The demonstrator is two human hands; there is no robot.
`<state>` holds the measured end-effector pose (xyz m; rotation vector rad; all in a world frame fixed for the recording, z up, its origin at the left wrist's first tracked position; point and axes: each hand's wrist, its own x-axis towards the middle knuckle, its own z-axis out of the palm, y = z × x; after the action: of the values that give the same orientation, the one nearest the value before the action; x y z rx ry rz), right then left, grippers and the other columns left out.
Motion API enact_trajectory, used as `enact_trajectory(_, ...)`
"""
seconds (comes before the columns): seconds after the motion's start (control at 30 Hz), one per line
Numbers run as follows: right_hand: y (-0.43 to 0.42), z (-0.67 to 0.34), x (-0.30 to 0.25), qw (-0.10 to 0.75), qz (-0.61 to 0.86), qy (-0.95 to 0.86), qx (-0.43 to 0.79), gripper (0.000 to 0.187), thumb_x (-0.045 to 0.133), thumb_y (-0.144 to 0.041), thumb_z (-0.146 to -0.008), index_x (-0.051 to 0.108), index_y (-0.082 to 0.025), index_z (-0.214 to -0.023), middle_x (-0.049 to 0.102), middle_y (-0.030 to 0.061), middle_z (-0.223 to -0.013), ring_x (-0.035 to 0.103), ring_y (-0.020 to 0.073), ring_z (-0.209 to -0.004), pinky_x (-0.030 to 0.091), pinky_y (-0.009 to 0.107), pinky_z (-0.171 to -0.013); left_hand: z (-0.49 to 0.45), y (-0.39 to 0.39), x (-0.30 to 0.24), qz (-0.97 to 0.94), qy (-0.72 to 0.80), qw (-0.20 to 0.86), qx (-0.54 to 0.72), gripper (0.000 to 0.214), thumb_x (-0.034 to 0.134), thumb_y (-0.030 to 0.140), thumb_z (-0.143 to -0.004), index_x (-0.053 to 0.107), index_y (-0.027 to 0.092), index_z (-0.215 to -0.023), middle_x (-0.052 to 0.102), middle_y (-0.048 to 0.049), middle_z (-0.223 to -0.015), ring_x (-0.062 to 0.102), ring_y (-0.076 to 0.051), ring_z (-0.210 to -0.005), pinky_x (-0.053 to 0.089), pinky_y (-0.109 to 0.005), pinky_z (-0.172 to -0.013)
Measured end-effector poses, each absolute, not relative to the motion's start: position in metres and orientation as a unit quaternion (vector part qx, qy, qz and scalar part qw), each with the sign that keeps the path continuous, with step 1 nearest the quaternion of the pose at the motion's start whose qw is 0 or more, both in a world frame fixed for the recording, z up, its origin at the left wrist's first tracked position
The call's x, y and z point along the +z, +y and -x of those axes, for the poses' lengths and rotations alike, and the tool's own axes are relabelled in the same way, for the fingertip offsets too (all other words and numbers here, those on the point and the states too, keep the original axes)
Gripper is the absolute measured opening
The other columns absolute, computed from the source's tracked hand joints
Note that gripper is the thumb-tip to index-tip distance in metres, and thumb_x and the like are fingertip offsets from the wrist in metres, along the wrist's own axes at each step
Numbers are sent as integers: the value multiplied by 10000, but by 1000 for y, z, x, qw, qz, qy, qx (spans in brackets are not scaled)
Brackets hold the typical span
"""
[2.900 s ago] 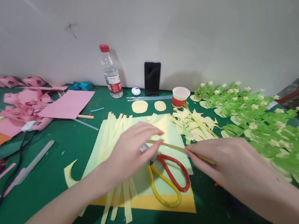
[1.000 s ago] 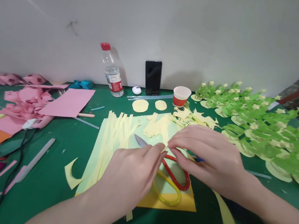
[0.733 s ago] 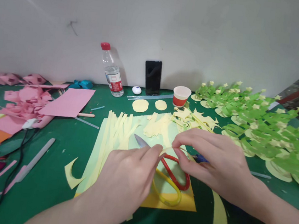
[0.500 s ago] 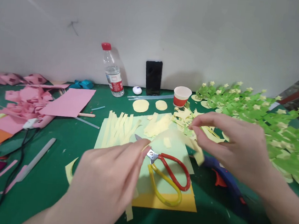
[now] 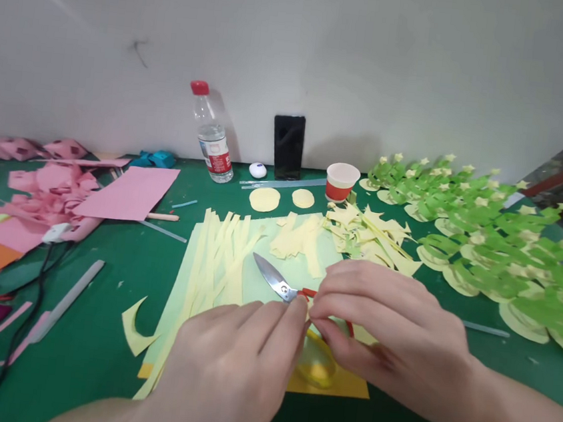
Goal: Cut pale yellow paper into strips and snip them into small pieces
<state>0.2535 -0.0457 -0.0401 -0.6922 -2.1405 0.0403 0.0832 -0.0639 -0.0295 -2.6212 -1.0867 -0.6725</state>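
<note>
My left hand (image 5: 240, 361) and my right hand (image 5: 395, 324) meet fingertip to fingertip over the middle of the work area. Both pinch closed; whatever small piece lies between them is mostly hidden. Just beneath are scissors (image 5: 274, 279) with blades pointing away to the left, their red and yellow handles partly covered by my fingers. They lie on a pale green sheet (image 5: 254, 278), above a yellow-orange sheet (image 5: 338, 386). Long pale yellow paper strips (image 5: 211, 257) run along its left side, some passing under my left hand. Short paper pieces (image 5: 299, 236) lie at its far edge.
Paper scraps (image 5: 370, 230) pile beyond my right hand, near a paper cup (image 5: 341, 182). Green paper plants with stars (image 5: 500, 241) fill the right. A water bottle (image 5: 216, 140) and phone (image 5: 288, 146) stand by the wall. Pink paper (image 5: 132, 192) and a cable (image 5: 43, 280) lie left.
My right hand has come down and left to join my left hand over the scissor handles. A blurred pale strip between them has left view. The blue tool by my right hand no longer shows.
</note>
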Motion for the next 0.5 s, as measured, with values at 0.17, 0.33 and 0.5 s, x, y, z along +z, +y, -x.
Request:
enact_trajectory(0.17,-44,-254,-37,415,254,-874,19,112,504,-58,-808,558,-147,-767,651,25,-684,599,121,-662,543,257,-687,-78,-68,-32,896,-352,119,-243,282,319,55,-865,588,132,-833,665,-2,-570,607,-121,-441,453,-215,-397)
enact_trajectory(0.33,-46,-255,-37,417,307,-854,-53,144,489,-55,-821,521,-182,-762,643,7,-666,628,112,-683,515,206,-647,-77,-69,-31,887,-360,149,-250,247,324,84,-889,564,116,-935,696,-10,-617,633,-137,-467,470,-249,-411)
enact_trajectory(0.5,-40,-263,-35,407,348,-843,-56,142,483,-65,-836,493,-196,-781,637,7,-719,609,96,-672,483,199,-613,-68,-70,-30,875,-367,177,-262,211,364,89,-889,556,111,-974,726,-41,-687,657,-155,-509,472,-268,-421)
